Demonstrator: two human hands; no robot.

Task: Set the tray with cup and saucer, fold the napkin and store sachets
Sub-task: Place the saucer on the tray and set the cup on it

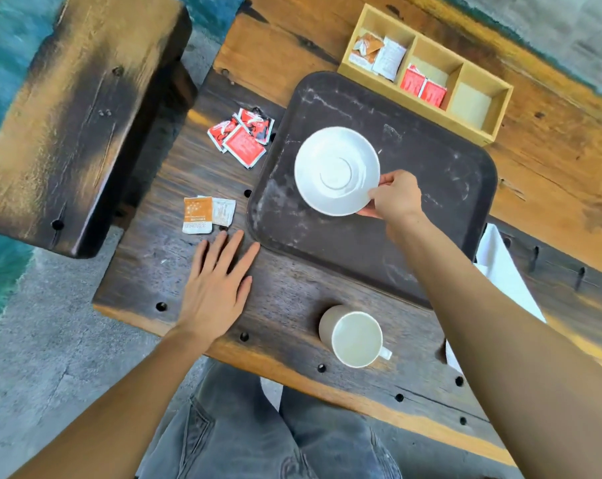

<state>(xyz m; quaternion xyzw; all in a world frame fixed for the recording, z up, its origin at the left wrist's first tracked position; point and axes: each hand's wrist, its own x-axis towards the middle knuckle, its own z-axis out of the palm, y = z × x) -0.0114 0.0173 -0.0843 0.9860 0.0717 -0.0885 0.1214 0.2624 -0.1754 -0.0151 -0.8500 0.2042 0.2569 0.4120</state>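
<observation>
Saucer (337, 171) sits over the tray (430, 188), your right hand (396, 198) pinching its rim with fingers to place it. Your left hand (216, 281) lies flat, fingers spread, steadying you on the table (292, 295); the cup (354, 337) waits nearby.

table (327, 292): rough dark weathered wood | tray (448, 188): matt dark plastic, scuffed | saucer (337, 171): glossy white ceramic | cup (353, 337): glazed white | box (479, 129): smooth pale wood | sachets (242, 136): shiny paper

Right hand (396, 197) grips saucer (337, 171) over tray (448, 174).
</observation>
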